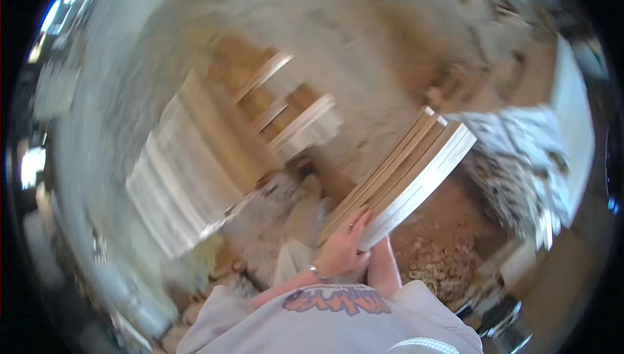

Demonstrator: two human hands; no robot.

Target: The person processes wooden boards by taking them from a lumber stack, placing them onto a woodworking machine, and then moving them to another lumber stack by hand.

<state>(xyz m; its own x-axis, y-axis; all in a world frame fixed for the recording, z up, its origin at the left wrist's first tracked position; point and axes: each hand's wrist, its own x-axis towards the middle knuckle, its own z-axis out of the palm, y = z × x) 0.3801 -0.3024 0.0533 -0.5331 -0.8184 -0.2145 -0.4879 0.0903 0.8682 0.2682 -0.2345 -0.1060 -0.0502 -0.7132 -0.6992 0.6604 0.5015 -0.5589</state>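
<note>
A bundle of long wooden boards (416, 172), with a pale white face on its right side, slants up and away in front of my body. My left hand (344, 245), with a ring and a wristband, is closed over the near end of the bundle. Beside it, my right hand (382, 250) reaches under the pale board; its fingers are hidden behind the wood. To the left is a larger stack of boards (195, 165), blurred by motion. Shorter wooden pieces (286, 107) lie beyond that stack.
Sacking-like, whitish bundled material (513, 152) stands at the right, next to a pale panel (573, 133). Brown chips or debris (435, 250) cover the floor below it. A dusty floor (338, 35) stretches ahead. Dark metallic items (500, 321) sit at the lower right.
</note>
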